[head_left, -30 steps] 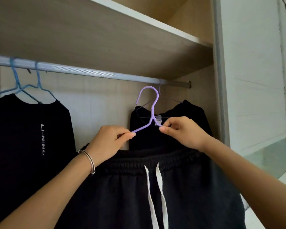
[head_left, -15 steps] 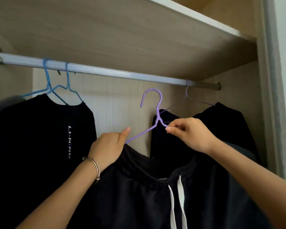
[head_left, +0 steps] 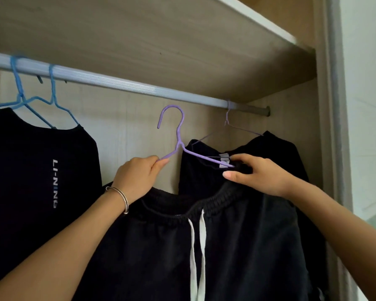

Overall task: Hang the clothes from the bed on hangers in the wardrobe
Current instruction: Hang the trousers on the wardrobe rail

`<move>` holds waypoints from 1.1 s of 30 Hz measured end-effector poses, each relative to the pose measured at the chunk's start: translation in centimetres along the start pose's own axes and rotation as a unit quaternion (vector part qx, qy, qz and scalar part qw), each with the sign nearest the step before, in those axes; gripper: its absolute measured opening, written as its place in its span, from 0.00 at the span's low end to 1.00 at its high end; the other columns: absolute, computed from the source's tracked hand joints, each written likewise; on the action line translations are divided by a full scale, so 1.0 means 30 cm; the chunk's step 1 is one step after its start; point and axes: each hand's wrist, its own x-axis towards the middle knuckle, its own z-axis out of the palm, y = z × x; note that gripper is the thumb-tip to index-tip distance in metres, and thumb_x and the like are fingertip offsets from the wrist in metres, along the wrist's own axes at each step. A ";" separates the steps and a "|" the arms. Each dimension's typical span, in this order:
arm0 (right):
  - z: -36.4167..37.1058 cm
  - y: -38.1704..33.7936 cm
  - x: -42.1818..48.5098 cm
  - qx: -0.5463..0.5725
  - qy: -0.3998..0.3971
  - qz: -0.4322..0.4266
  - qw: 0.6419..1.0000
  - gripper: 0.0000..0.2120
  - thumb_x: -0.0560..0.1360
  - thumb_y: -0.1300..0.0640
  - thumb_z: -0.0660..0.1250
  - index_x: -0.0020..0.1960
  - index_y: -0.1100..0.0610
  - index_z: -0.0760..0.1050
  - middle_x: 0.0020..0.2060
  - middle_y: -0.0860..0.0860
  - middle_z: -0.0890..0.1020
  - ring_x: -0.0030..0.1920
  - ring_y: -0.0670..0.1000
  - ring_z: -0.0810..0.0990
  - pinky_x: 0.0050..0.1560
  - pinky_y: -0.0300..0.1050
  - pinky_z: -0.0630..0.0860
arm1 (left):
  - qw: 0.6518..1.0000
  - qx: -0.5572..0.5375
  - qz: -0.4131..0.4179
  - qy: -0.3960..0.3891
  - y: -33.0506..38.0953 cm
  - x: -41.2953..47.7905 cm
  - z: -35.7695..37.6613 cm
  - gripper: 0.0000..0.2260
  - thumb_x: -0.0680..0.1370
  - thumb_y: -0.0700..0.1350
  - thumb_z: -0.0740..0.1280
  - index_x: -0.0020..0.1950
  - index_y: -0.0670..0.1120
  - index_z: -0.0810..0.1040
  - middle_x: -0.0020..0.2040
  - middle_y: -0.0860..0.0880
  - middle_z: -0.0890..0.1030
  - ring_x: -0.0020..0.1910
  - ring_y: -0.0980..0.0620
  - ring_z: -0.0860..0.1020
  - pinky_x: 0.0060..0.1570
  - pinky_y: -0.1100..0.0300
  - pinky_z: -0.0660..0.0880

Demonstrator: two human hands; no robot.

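Black shorts [head_left: 237, 246] with a white drawstring [head_left: 197, 246] fill the lower middle of the frame, their waistband sagging between two raised hands. The left hand [head_left: 137, 177], centre left with a bracelet [head_left: 119, 196] on its wrist, has its fingers curled round the left arm of the purple hanger [head_left: 178, 135]. Whether it also grips cloth I cannot tell. The right hand [head_left: 261, 174], centre right, pinches waistband fabric against the end of the hanger's right arm. The hanger's long axis therefore runs across the frame, roughly along the rail [head_left: 122, 83], with a hand at each end and the hook standing up between them. The hook's open end faces the left of the frame. Its crown sits just under the rail and is not yet over it. Directly above is a bare stretch of rail, between the blue hangers [head_left: 20, 94] carrying a lettered shirt [head_left: 41, 170] at upper left and a thin hanger [head_left: 228, 120] with another black garment [head_left: 276, 148] just behind the right hand. I judge the next move is a lift up and over that stretch. The left hand lies nearer the hook's neck and is better placed to steer it.
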 end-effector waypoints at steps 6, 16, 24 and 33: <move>-0.075 0.120 0.015 -0.011 -0.074 -0.050 0.996 0.21 0.68 0.36 0.65 0.43 0.55 0.77 0.37 0.52 0.80 0.41 0.48 0.79 0.43 0.41 0.73 | 0.999 -0.003 -0.034 0.004 0.021 0.070 0.098 0.21 0.79 0.57 0.53 0.33 0.45 0.66 0.28 0.48 0.72 0.30 0.46 0.71 0.30 0.57 0.64; -0.125 0.256 0.116 -0.074 0.109 -0.042 0.990 0.11 0.74 0.41 0.61 0.50 0.46 0.76 0.44 0.44 0.81 0.50 0.49 0.78 0.45 0.46 0.73 | 0.992 0.078 -0.070 0.065 0.160 0.315 0.241 0.20 0.79 0.58 0.53 0.46 0.46 0.78 0.47 0.48 0.80 0.54 0.44 0.74 0.52 0.52 0.68; -0.246 0.235 0.225 -0.039 0.189 0.024 0.981 0.10 0.74 0.45 0.64 0.51 0.49 0.78 0.41 0.50 0.78 0.50 0.58 0.78 0.42 0.45 0.70 | 0.970 -0.231 -0.077 0.025 0.450 0.467 0.247 0.09 0.79 0.47 0.59 0.53 0.44 0.74 0.50 0.45 0.76 0.52 0.48 0.73 0.53 0.59 0.68; -0.228 0.135 0.422 -0.005 0.162 0.091 0.983 0.17 0.72 0.48 0.65 0.59 0.54 0.74 0.57 0.56 0.79 0.58 0.59 0.77 0.55 0.50 0.74 | 0.864 -0.473 -0.164 -0.051 0.544 0.631 0.309 0.13 0.73 0.49 0.67 0.49 0.40 0.78 0.53 0.39 0.81 0.55 0.42 0.79 0.60 0.46 0.74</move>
